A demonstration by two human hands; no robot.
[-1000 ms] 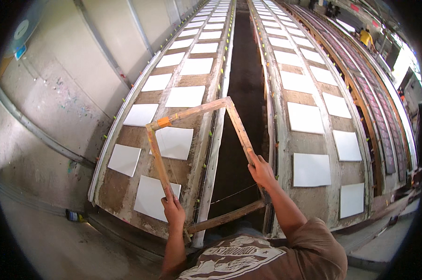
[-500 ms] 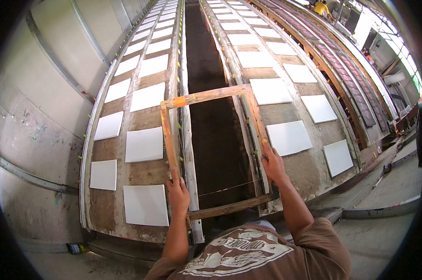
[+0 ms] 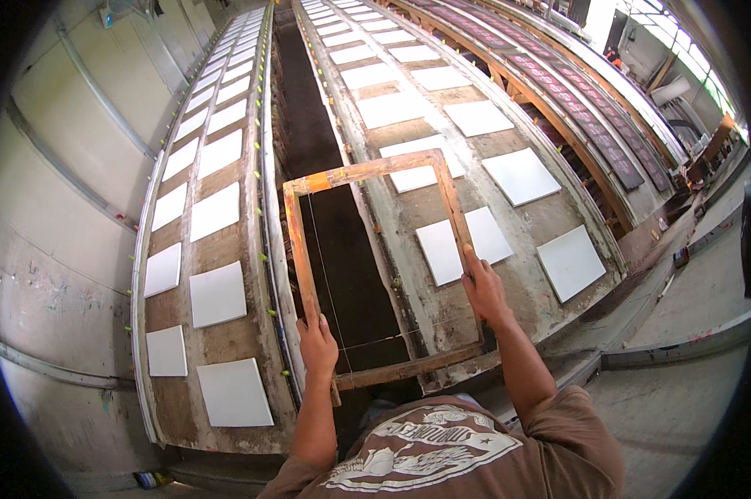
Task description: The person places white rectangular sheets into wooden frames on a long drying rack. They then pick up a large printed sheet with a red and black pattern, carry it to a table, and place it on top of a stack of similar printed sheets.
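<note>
Both of my hands are closed on a rectangular wooden frame (image 3: 367,170) with worn bars and an orange patch at its upper left corner. My left hand (image 3: 317,347) grips the lower part of its left bar, my right hand (image 3: 486,289) the right bar. Thin pale threads cross the opening. The frame is held over the dark gap (image 3: 309,108) between two long tables and over the near end of the right table (image 3: 508,308). Through the opening part of a white sheet (image 3: 438,254) shows; the right bar crosses in front of that sheet.
White sheets lie in two rows along the left table (image 3: 172,412) and the right one. Yellow-green clips line the table edges. A pale panelled wall (image 3: 68,216) stands at left. Farther right, another long table carries dark printed pieces (image 3: 587,125). A ledge (image 3: 683,353) runs at lower right.
The tables have shifted left in view. The frame, still in both hands, has come to overlap the right table's near sheets more than before. My grip is unchanged.
</note>
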